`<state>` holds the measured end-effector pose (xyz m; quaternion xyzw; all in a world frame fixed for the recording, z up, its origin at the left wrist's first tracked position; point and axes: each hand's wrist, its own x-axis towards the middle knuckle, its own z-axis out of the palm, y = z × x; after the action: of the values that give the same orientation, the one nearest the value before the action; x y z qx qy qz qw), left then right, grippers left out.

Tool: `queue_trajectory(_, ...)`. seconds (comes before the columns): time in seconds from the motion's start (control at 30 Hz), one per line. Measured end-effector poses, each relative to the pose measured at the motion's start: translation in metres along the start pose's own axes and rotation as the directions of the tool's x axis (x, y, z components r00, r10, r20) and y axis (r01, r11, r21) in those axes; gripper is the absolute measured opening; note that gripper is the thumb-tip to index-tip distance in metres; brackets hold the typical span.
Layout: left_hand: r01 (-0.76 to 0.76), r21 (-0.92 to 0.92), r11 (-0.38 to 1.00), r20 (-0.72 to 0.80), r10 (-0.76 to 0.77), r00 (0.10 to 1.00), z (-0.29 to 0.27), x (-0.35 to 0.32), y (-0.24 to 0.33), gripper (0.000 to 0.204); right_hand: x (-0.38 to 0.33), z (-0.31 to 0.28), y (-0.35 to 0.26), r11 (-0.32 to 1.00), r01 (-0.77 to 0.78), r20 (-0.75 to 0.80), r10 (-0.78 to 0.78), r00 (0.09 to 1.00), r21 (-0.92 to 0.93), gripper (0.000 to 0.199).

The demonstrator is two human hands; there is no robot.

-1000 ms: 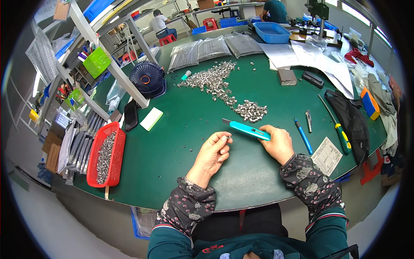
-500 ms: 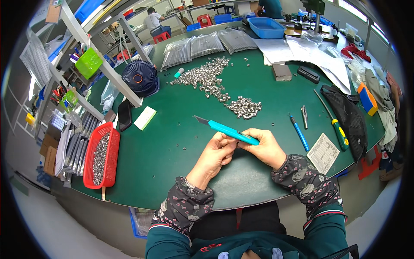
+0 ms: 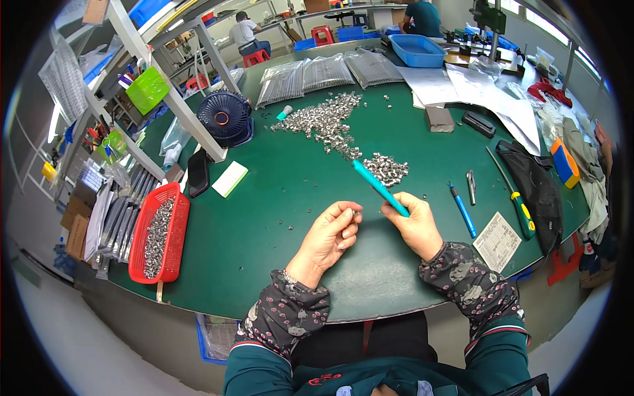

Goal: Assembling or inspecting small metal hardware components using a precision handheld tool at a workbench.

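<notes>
My right hand (image 3: 421,229) is closed around a teal utility knife (image 3: 379,186), which points away from me and to the left toward a small heap of metal parts (image 3: 388,170). The knife's blade cannot be made out against the parts behind it. Between the thumb and forefinger of my left hand (image 3: 328,237) is a small silvery metal part (image 3: 357,212), mostly covered by the fingertips. The two hands are a short distance apart above the green table (image 3: 264,264). Beyond the small heap spreads a larger pile of similar parts (image 3: 323,121).
At the left stands a red basket (image 3: 181,231) of metal parts, near a black phone (image 3: 198,173) and a fan (image 3: 224,119). On the right lie a blue pen (image 3: 463,211), a screwdriver (image 3: 523,214) and a paper slip (image 3: 496,241). Bagged rods (image 3: 327,72) line the back.
My hands have moved apart. The knife has swung from pointing left to pointing more steeply away from me, and its blade no longer shows plainly. The view has shifted slightly.
</notes>
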<state>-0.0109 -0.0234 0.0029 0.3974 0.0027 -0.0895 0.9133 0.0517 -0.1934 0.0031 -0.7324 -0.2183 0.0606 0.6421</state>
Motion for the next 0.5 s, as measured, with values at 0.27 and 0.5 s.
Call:
queue_trajectory(0.27, -0.149, -0.052, 0.988, -0.156, 0.139, 0.978, -0.015, 0.000, 0.009, 0.012, -0.003, -0.001, -0.004, 0.996, 0.045, 0.116, -0.054, 0.992, 0.079, 0.033)
queue_trajectory(0.5, -0.231, -0.042, 0.972, -0.219, 0.216, 0.951, -0.021, -0.002, 0.016, 0.011, 0.002, -0.033, -0.004, 0.988, 0.094, 0.212, -0.067, 0.975, -0.120, 0.026)
